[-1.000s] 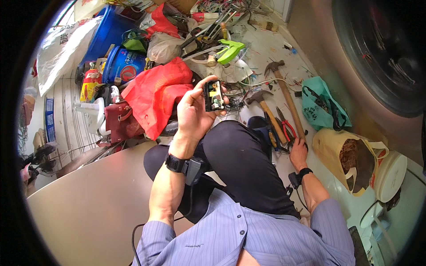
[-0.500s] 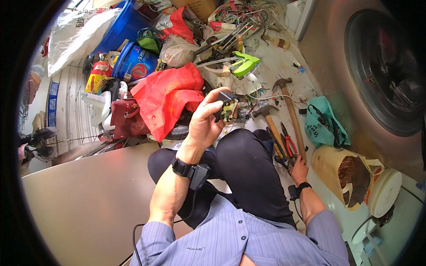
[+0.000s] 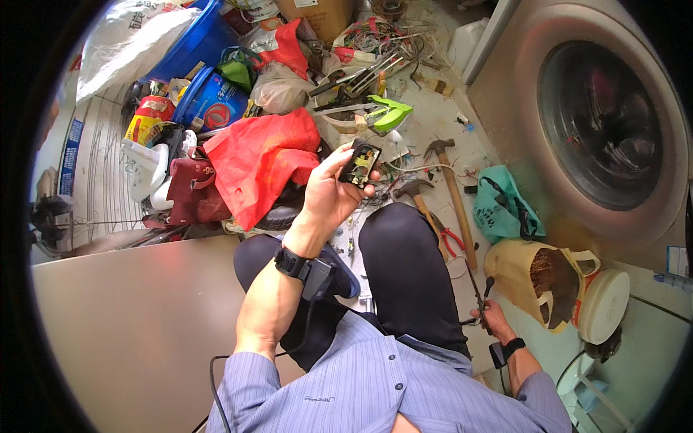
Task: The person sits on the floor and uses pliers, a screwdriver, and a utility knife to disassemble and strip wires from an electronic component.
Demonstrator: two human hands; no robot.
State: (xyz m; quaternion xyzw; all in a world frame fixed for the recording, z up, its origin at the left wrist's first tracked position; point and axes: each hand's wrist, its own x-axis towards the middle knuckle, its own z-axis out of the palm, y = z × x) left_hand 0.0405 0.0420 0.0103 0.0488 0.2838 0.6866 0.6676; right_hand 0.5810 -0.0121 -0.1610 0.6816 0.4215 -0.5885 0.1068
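Observation:
My left hand [image 3: 330, 189] is raised above my knees. Its fingers and thumb grip a small black plastic case with a circuit board inside [image 3: 361, 164], its open side with yellow and metallic parts showing. Low at the right, beside my right knee, my right hand [image 3: 495, 320] is closed around a long, thin dark tool [image 3: 478, 294] whose kind I cannot make out. Just beyond that hand lie red-handled pliers [image 3: 452, 242] and a long-handled hammer [image 3: 455, 187]. A second hammer [image 3: 417, 193] lies to their left.
A red bag [image 3: 263, 159] and a blue bucket [image 3: 220, 97] stand at the left. Green-handled clamps [image 3: 390, 114] and tangled wires [image 3: 390, 40] lie farther off. At right are a teal bag [image 3: 502, 206], a paper bag of copper-coloured wire [image 3: 523, 274] and a washing machine [image 3: 520, 86].
My right hand has drawn back from the tools near the hammers, bringing the dark tool with it. My left hand has turned the case so its open inside faces up more.

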